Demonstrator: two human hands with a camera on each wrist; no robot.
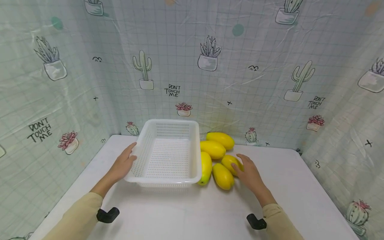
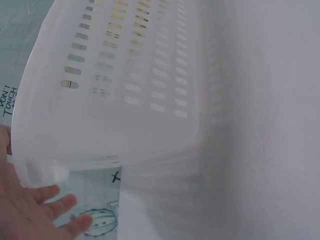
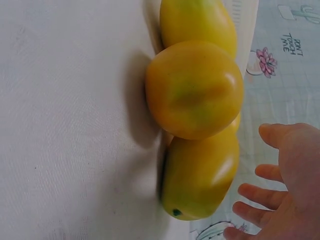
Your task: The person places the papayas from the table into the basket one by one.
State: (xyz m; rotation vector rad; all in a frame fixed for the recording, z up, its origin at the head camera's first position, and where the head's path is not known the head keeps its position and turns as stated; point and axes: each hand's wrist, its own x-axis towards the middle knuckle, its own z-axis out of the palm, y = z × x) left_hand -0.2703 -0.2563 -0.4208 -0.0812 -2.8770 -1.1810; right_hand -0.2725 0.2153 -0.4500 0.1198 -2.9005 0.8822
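A white plastic basket (image 1: 166,180) with slotted sides sits on the table. At its left rim is my left hand (image 1: 123,165), fingers extended; in the left wrist view that hand (image 2: 27,210) is beside the basket's corner (image 2: 45,172). Whether it touches the rim I cannot tell. Several yellow mangoes lie against and near the basket's right side. My right hand (image 1: 248,171) is over the right-hand mango (image 1: 229,163), fingers spread and partly covering it. The right wrist view shows the hand (image 3: 295,185) apart from the nearer mangoes (image 3: 195,90), holding nothing.
The white table (image 1: 180,213) ends at a back edge just behind the fruit and basket. A patterned cloth (image 1: 255,43) with printed cacti hangs behind and on both sides. Dark wrist mounts (image 1: 108,215) stick out from both sleeves.
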